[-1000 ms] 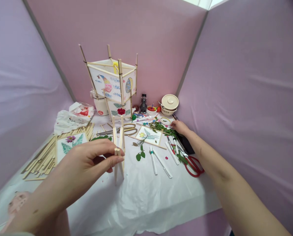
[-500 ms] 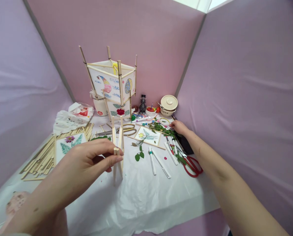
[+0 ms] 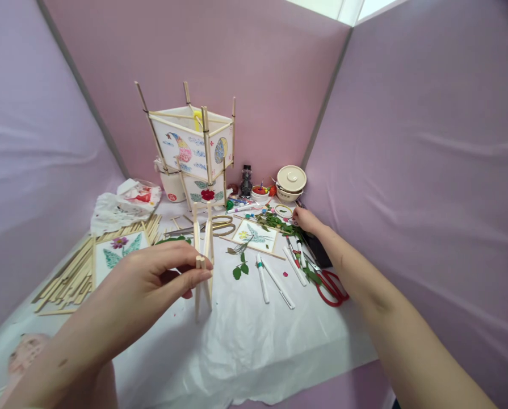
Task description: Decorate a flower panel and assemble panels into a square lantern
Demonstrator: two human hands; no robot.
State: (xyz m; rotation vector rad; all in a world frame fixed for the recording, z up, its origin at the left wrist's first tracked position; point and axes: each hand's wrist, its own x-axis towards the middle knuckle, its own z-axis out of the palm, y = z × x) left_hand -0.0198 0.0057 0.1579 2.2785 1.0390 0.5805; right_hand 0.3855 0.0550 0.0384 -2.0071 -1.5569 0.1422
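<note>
My left hand [image 3: 168, 278] pinches a frame of pale wooden sticks [image 3: 210, 250] between thumb and fingers, holding it upright above the white sheet. Far back on the right, my right hand [image 3: 303, 217] reaches down among green leaves [image 3: 275, 221] and a small white dish [image 3: 284, 211]. Its fingers are drawn together, and whatever lies in them is hidden. A black object [image 3: 317, 247] rests under the right forearm. Behind the stick frame stands a lantern [image 3: 189, 145] with drawn paper panels and stick corners.
Loose sticks [image 3: 68, 272] and a flower picture panel [image 3: 121, 249] lie at left. Large scissors [image 3: 223, 225], another picture panel [image 3: 254, 236], white markers [image 3: 262, 281] and red-handled scissors [image 3: 332, 288] cover the middle and right. A lidded bowl [image 3: 291, 183] stands at the back.
The whole view has shifted very slightly to the left. Both hands keep nearly the same places; the left still grips the stick frame.
</note>
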